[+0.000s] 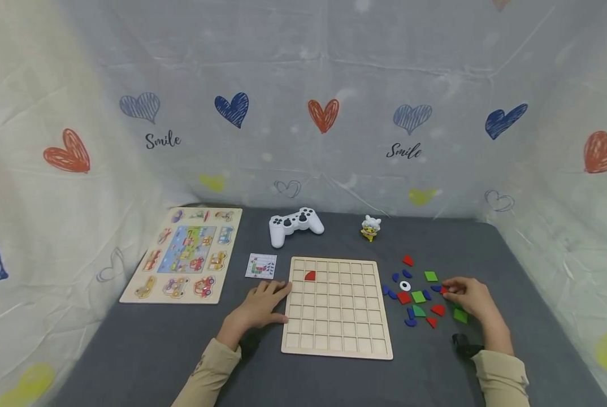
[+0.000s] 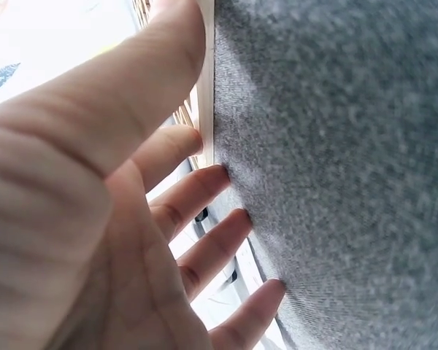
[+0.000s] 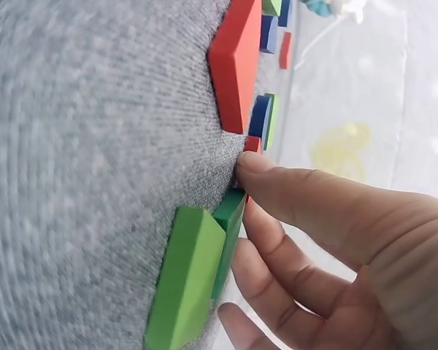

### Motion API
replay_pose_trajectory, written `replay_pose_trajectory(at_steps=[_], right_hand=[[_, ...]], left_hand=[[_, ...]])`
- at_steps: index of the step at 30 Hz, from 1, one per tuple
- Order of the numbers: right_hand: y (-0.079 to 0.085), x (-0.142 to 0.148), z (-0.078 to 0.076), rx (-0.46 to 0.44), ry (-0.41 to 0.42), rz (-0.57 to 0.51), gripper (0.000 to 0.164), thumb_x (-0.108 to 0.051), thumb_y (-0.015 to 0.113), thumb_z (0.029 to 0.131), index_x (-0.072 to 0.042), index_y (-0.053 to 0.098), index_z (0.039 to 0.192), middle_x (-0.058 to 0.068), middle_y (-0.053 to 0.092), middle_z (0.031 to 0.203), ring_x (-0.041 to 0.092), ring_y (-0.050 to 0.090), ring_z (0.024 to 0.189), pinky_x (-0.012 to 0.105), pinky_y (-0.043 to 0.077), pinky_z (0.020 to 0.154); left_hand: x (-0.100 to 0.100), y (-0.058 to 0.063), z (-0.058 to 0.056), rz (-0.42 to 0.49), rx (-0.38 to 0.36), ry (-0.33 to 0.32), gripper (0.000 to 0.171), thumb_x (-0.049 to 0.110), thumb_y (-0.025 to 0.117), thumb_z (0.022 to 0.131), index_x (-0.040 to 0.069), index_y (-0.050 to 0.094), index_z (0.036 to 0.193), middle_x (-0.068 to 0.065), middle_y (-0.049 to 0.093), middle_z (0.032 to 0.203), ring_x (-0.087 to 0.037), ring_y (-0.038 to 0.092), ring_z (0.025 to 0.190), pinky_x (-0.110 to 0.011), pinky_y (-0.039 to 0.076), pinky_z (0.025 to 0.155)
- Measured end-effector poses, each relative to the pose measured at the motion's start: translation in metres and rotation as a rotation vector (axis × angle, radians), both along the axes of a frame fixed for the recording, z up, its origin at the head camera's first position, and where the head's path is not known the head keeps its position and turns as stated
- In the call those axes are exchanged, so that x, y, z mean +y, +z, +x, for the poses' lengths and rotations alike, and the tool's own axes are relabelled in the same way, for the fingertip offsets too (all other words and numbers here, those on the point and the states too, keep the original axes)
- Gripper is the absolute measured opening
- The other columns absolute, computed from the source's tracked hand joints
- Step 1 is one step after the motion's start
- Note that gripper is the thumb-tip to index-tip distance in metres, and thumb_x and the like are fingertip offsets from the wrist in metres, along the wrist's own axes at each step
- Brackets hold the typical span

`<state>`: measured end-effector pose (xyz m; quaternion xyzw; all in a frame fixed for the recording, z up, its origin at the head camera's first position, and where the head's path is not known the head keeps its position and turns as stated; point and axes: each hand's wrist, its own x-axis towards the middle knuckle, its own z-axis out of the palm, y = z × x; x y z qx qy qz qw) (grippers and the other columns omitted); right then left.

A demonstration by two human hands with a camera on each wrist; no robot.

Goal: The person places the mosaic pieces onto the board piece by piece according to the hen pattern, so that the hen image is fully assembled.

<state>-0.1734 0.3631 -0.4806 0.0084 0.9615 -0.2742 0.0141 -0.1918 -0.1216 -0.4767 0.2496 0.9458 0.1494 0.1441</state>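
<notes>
A wooden grid board (image 1: pixel 335 314) lies in the middle of the dark table, with a red quarter-circle piece (image 1: pixel 310 276) in one of its upper left cells. My left hand (image 1: pixel 256 307) rests at the board's left edge, thumb and fingers spread along the rim. Over at the right, my right hand (image 1: pixel 470 297) pinches a small red piece (image 3: pixel 253 144) between thumb and index finger, close to the tabletop. Beneath that hand lie a light green block (image 3: pixel 181 281) and a darker green piece (image 3: pixel 231 215). A larger red piece (image 3: pixel 236 62) sits nearby.
Several blue, red and green pieces lie scattered right of the board, around a white ring-shaped piece (image 1: pixel 404 286). A pattern card (image 1: pixel 261 265), a white game controller (image 1: pixel 295 224) and a small figurine (image 1: pixel 370 228) stand beyond. At the left lies a vehicle puzzle board (image 1: pixel 168 299).
</notes>
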Motion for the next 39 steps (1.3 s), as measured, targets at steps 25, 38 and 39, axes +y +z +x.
replay_pose_trajectory(at_steps=[25, 38, 39], right_hand=[[0.019, -0.001, 0.006, 0.075, 0.037, 0.042, 0.028, -0.021, 0.065, 0.087, 0.001, 0.064, 0.104, 0.011, 0.066, 0.085, 0.024, 0.062, 0.075, 0.041, 0.05, 0.064], [0.033, -0.037, 0.0, 0.184, 0.086, -0.047, 0.028, -0.022, 0.066, 0.087, -0.004, 0.065, 0.108, 0.008, 0.066, 0.085, 0.017, 0.062, 0.072, 0.036, 0.05, 0.058], [0.034, -0.041, -0.001, 0.183, 0.101, -0.05, 0.028, -0.02, 0.065, 0.087, -0.003, 0.064, 0.109, 0.009, 0.066, 0.087, 0.018, 0.062, 0.073, 0.034, 0.05, 0.059]], left_hand=[[0.003, 0.002, -0.003, 0.02, 0.024, -0.007, 0.077, 0.044, 0.067, 0.08, 0.016, 0.035, 0.145, -0.009, 0.038, 0.142, -0.033, 0.033, 0.126, -0.057, 0.027, 0.101], [-0.001, -0.006, -0.002, 0.004, 0.015, 0.019, 0.077, 0.045, 0.067, 0.08, 0.018, 0.034, 0.145, -0.007, 0.037, 0.142, -0.032, 0.032, 0.127, -0.056, 0.027, 0.102], [-0.001, -0.006, -0.002, 0.004, 0.015, 0.02, 0.077, 0.045, 0.066, 0.08, 0.018, 0.035, 0.145, -0.007, 0.037, 0.142, -0.032, 0.032, 0.127, -0.056, 0.027, 0.102]])
